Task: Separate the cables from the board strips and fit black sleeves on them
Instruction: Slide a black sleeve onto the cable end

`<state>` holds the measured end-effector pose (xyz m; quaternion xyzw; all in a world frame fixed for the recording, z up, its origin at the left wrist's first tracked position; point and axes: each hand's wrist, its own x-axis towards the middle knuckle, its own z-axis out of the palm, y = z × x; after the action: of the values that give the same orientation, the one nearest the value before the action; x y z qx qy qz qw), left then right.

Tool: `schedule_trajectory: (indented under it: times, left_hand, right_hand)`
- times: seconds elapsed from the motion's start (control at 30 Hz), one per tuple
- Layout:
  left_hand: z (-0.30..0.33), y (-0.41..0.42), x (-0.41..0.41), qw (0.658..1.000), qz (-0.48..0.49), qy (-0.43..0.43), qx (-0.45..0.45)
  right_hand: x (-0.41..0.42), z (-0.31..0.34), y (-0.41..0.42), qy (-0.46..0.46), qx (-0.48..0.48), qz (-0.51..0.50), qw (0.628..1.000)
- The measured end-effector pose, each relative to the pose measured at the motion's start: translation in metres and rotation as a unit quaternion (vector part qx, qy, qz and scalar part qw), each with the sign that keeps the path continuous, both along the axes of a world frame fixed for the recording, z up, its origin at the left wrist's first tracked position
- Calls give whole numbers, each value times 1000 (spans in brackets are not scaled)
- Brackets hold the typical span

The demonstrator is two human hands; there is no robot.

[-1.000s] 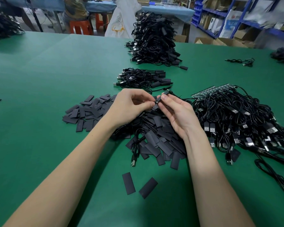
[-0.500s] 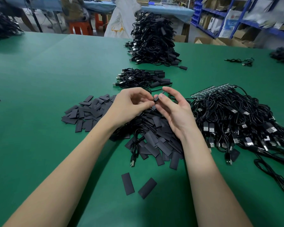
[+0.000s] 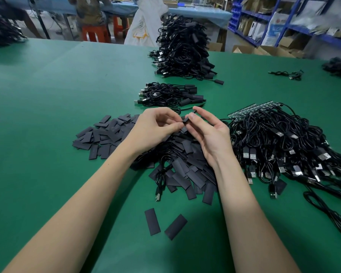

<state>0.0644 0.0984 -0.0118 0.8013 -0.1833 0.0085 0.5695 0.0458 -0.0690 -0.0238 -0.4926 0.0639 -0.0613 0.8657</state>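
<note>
No word, brand or number can be read with certainty anywhere in the view. The white plastic bag (image 3: 146,26) beyond the far edge of the green surface (image 3: 47,107) carries a yellow printed mark (perhaps a logo, too small and creased to make out), and the boxes on the blue shelving (image 3: 264,20) show pale label patches whose print is only a blur.

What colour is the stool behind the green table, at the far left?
Orange-red. The stool shows best in the head view, near the top edge, beyond the table.
</note>
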Motion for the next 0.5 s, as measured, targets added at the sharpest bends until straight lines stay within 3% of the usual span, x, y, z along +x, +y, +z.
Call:
schedule_trajectory:
  times: [0.1,0.3,0.5]
  left_hand:
    - [1,3,2,999,-12,13,27]
    - [7,17,8,978,-50,5,201]
    - [12,17,5,969,-57,-34,239]
  right_hand:
    - [1,-2,0,4,8,-13,1000]
    - [1,0,-5,14,23,-47,999]
    - [-1,1,-9,17,4,-23,1000]
